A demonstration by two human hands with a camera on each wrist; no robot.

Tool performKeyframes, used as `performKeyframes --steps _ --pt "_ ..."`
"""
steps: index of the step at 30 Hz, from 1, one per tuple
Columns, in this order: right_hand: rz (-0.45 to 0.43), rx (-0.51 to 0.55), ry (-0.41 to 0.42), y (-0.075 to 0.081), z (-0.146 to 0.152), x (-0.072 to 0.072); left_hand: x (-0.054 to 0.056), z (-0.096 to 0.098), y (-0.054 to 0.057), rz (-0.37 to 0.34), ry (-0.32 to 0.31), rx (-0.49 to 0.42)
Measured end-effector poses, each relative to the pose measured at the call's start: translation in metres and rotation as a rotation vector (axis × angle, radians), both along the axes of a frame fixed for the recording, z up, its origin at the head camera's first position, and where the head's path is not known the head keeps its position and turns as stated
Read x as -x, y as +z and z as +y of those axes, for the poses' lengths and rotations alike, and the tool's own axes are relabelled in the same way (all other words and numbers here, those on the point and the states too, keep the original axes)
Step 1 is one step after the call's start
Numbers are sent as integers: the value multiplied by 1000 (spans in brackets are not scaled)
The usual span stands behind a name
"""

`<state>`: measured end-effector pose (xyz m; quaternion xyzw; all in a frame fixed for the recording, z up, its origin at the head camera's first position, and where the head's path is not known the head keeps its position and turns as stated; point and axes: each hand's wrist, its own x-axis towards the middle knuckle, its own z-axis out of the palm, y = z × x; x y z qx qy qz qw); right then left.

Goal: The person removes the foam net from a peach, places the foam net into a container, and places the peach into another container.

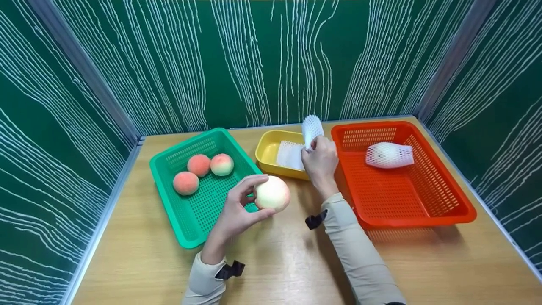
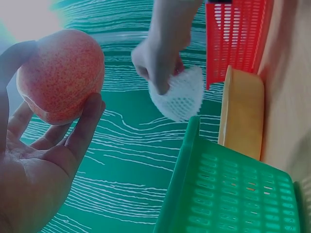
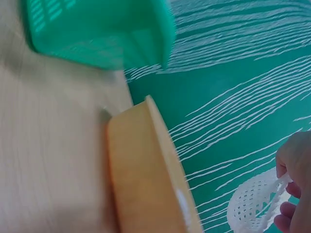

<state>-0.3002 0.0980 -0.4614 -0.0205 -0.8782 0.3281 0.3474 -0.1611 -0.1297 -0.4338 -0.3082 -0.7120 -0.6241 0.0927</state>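
In the head view my left hand [image 1: 237, 207] grips a pale peach [image 1: 273, 194] between thumb and fingers, above the table near the green basket. The left wrist view shows the pink, speckled side of that peach [image 2: 63, 75]. My right hand [image 1: 322, 161] pinches a white foam net sleeve [image 1: 312, 129] by one end, over the right part of the yellow basin [image 1: 267, 146]. In the right wrist view the sleeve [image 3: 252, 199] hangs partly open from the fingertips. More white foam netting [image 1: 291, 155] lies in the yellow basin.
At left, a green basket [image 1: 182, 231] holds three peaches [image 1: 199, 165]. To the right stands a red basket [image 1: 423, 220] with one netted fruit [image 1: 388, 155] inside. Green panels with white wavy lines [image 1: 296, 63] wall in the wooden table [image 1: 271, 262].
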Motion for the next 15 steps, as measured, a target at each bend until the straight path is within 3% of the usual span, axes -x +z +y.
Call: performKeyframes --steps 2,9,15 --pt "-4 -38 -12 -7 -2 6 -2 0 3 -4 3 9" --pt "-30 -124 -30 -31 2 23 -15 1 30 -2 4 26" --pt "-197 -184 -18 -45 4 32 -18 3 35 6 -3 50"
